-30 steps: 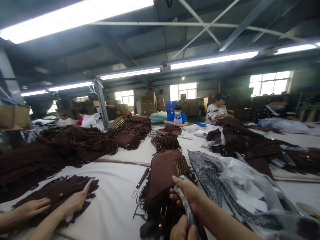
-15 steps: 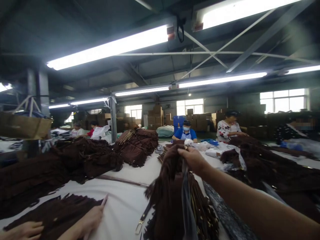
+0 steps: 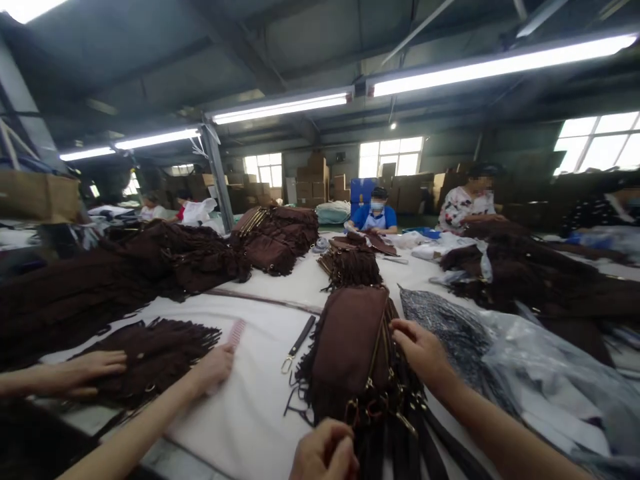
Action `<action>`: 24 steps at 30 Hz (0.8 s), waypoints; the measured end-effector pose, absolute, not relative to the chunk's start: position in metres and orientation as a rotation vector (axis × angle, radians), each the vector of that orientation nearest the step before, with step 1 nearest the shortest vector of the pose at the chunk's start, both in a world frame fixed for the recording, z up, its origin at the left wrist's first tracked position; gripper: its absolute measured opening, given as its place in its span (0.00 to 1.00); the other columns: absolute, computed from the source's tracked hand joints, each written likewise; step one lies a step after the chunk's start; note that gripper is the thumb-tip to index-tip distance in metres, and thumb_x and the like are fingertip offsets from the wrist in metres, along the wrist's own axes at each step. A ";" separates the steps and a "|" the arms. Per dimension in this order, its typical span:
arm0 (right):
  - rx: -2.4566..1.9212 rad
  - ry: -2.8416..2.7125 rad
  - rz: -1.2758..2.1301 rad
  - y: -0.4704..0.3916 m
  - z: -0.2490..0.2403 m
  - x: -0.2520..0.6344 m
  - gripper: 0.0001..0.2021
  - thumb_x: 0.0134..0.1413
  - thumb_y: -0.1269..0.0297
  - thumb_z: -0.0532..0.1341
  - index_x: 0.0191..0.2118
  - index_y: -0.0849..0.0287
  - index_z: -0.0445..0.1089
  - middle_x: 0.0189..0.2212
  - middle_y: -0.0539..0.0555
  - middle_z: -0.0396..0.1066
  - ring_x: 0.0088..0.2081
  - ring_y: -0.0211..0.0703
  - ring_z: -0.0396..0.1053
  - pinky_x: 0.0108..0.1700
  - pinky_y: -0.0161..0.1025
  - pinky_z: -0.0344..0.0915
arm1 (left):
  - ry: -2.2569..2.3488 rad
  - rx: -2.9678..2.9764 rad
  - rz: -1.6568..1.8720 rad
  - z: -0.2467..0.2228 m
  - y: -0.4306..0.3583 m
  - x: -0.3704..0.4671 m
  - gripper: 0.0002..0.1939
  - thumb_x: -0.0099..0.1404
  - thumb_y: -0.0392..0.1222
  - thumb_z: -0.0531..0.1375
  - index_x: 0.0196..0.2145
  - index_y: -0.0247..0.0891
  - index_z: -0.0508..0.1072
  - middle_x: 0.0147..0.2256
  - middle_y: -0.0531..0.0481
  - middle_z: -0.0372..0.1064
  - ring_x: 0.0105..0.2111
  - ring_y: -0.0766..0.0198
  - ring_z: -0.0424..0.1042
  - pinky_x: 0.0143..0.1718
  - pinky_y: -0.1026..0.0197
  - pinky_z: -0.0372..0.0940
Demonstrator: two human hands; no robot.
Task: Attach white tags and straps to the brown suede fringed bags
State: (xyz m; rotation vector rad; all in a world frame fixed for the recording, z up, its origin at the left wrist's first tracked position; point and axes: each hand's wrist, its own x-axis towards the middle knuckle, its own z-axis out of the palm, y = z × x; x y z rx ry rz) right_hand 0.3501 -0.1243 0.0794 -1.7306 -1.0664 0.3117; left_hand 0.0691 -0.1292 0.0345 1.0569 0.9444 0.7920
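Note:
In front of me lies a stack of dark brown fringed bags (image 3: 350,327), with gold zippers and clasps along the right side and front. My right hand (image 3: 423,350) is closed at the stack's right edge, thumb and fingertips pinching beside the zippers. Low in the view, my left hand (image 3: 325,453) is curled closed near the clasps and dark straps (image 3: 385,457); what its fingers hold, if anything, is hidden. A short dark strap with a gold clip (image 3: 301,337) rests on the white table just left of the stack.
At left, a co-worker's hands (image 3: 215,367) work over another brown fringed piece (image 3: 165,347), one holding a pinkish ruler (image 3: 237,331). Brown heaps (image 3: 195,257) line the far left. Clear plastic (image 3: 545,373) covers the right side. Other people sit across the table.
The brown bag that my right hand held raised now lies flat on the stack. My right hand has come down to its edge, and my left hand has entered the view.

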 end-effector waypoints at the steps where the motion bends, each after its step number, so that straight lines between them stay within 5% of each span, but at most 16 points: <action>1: -1.711 -1.019 0.355 -0.146 0.065 0.340 0.16 0.52 0.57 0.59 0.44 0.59 0.74 0.42 0.57 0.78 0.45 0.52 0.73 0.52 0.48 0.66 | 0.960 1.123 0.805 0.033 -0.133 0.077 0.14 0.61 0.49 0.62 0.36 0.34 0.75 0.29 0.49 0.72 0.30 0.58 0.72 0.32 0.59 0.65; 7: -1.531 -1.089 0.275 -0.220 0.045 0.301 0.10 0.53 0.58 0.62 0.39 0.54 0.76 0.50 0.58 0.72 0.54 0.54 0.66 0.61 0.52 0.58 | 1.238 1.913 0.844 0.034 -0.137 0.106 0.12 0.62 0.43 0.58 0.42 0.37 0.74 0.36 0.44 0.72 0.37 0.55 0.70 0.42 0.56 0.62; 11: -1.509 -1.178 0.335 -0.246 0.040 0.289 0.08 0.56 0.59 0.61 0.39 0.53 0.76 0.49 0.59 0.72 0.52 0.55 0.67 0.60 0.52 0.59 | 1.309 2.224 0.704 0.033 -0.140 0.104 0.08 0.63 0.37 0.54 0.35 0.39 0.73 0.37 0.43 0.69 0.39 0.55 0.69 0.43 0.57 0.59; 16: -1.451 -1.287 0.574 -0.272 0.014 0.269 0.09 0.59 0.59 0.59 0.39 0.54 0.76 0.46 0.60 0.73 0.50 0.54 0.68 0.55 0.47 0.64 | 1.247 2.154 0.669 0.035 -0.149 0.093 0.10 0.60 0.32 0.55 0.39 0.39 0.69 0.34 0.47 0.71 0.37 0.59 0.70 0.40 0.60 0.59; 20: -1.394 -1.368 0.714 -0.283 0.014 0.261 0.11 0.61 0.59 0.57 0.39 0.54 0.76 0.41 0.57 0.74 0.44 0.50 0.70 0.50 0.43 0.66 | 1.169 1.884 0.546 0.037 -0.166 0.088 0.04 0.60 0.40 0.59 0.32 0.38 0.69 0.27 0.48 0.72 0.29 0.60 0.70 0.31 0.61 0.60; 24: -1.351 -1.330 0.993 -0.289 0.028 0.256 0.16 0.59 0.52 0.56 0.39 0.57 0.76 0.33 0.54 0.74 0.37 0.47 0.69 0.40 0.39 0.65 | 0.991 1.375 0.481 0.044 -0.186 0.096 0.18 0.63 0.55 0.58 0.29 0.36 0.70 0.23 0.49 0.71 0.22 0.64 0.68 0.25 0.63 0.60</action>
